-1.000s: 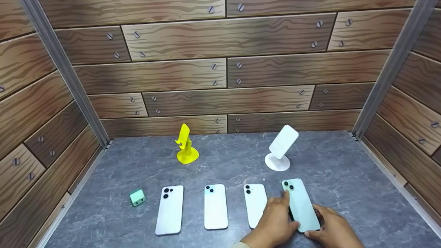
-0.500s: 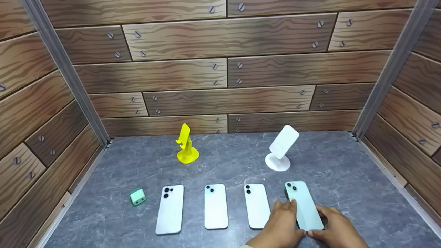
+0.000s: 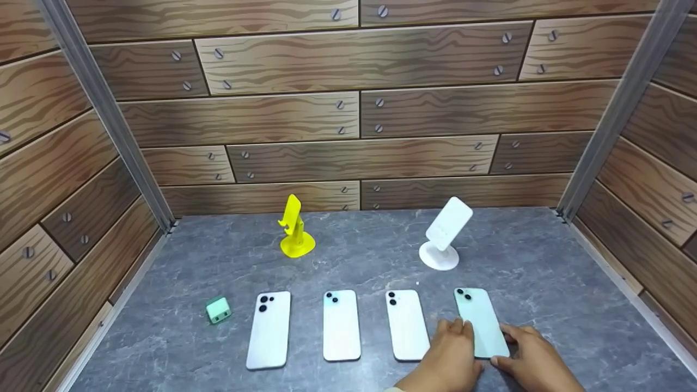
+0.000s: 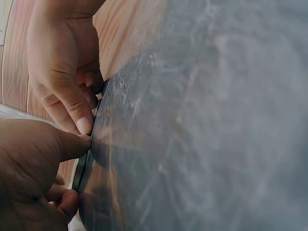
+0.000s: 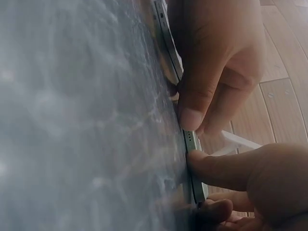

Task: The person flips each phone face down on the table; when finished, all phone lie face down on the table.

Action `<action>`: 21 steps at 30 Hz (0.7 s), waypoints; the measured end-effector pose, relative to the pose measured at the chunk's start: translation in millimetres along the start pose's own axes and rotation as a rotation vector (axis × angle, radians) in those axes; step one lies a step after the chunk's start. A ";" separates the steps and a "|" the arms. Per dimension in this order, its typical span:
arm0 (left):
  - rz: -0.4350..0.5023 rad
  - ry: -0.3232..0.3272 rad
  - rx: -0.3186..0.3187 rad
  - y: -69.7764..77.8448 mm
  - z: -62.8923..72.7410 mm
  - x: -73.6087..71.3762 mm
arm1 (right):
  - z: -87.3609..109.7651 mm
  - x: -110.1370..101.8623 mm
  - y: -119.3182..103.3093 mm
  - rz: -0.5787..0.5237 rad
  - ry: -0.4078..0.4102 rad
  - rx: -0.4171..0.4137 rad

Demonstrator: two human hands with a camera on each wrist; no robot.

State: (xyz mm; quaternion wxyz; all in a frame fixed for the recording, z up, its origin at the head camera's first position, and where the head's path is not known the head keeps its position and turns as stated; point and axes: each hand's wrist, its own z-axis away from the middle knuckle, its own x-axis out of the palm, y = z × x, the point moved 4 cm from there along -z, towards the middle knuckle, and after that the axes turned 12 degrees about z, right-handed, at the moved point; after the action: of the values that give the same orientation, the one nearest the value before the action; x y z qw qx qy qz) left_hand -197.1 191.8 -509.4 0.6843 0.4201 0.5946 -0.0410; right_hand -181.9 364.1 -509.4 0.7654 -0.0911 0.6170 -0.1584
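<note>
Face down on the grey tabletop lies a pale green smartphone (image 3: 482, 322), its two camera lenses at the upper left. My left hand (image 3: 449, 354) holds its left long edge near the bottom, hiding that corner. On the opposite side my right hand (image 3: 531, 354) grips the lower right edge, thumb at the bottom corner. Low in the right wrist view, the phone's slim bottom edge (image 5: 190, 139) with small speaker holes shows between both thumbs. The left wrist view has my left thumb (image 4: 72, 146) against that same edge, close over the table surface.
Left of my hands, a white smartphone (image 3: 407, 326), another white one (image 3: 341, 326) and a silvery one (image 3: 269, 331) lie in a row. A mint charger cube (image 3: 218, 310) sits at far left. Behind stand a yellow phone stand (image 3: 297, 246) and a white phone stand (image 3: 439, 258).
Both hands have shifted the pale green phone slightly right and turned it a little straighter. It has come down flatter on the table.
</note>
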 end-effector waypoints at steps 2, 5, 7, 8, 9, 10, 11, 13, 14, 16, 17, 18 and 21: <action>-0.024 0.006 0.021 0.0 0.5 -0.2 | -1.7 -0.6 0.4 -0.003 -0.021 0.004; -0.059 0.019 0.056 0.5 1.6 -0.9 | -3.3 -0.9 1.1 -0.016 -0.039 0.010; -0.073 0.029 0.073 0.9 2.1 -1.2 | -4.0 -0.7 1.3 -0.021 -0.046 0.011; -0.076 0.032 0.079 0.9 2.3 -1.3 | -4.2 -0.6 1.3 -0.023 -0.049 0.012; -0.080 0.036 0.084 0.9 2.4 -1.4 | -4.3 -0.5 1.3 -0.025 -0.049 0.012; -0.084 0.039 0.087 0.8 2.5 -1.5 | -4.4 -0.5 1.2 -0.024 -0.048 0.012; -0.086 0.038 0.088 0.4 2.6 -1.5 | -4.5 -0.5 1.0 -0.023 -0.047 0.012; -0.094 0.034 0.093 0.3 2.4 -1.4 | -4.5 -0.6 0.3 -0.022 -0.045 0.012; -0.099 0.031 0.095 0.3 2.3 -1.3 | -4.4 -0.5 0.2 -0.019 -0.043 0.009; -0.100 0.023 0.095 0.2 2.0 -1.0 | -3.8 -0.7 -0.2 -0.015 -0.042 0.012; -0.100 0.018 0.093 0.0 1.9 -0.8 | -3.3 -0.8 -0.3 -0.012 -0.042 0.014; -0.100 0.014 0.091 0.1 1.7 -0.6 | -2.9 -0.9 -0.5 -0.007 -0.042 0.011; -0.088 0.006 0.083 -0.5 1.5 -0.3 | -1.6 -1.4 -0.8 0.006 -0.040 0.005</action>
State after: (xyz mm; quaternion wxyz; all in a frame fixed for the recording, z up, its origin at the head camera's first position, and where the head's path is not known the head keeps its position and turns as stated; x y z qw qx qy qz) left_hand -196.3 190.4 -509.5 0.6623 0.4214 0.6123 -0.0945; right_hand -183.8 363.9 -508.3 0.7784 -0.0903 0.6014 -0.1557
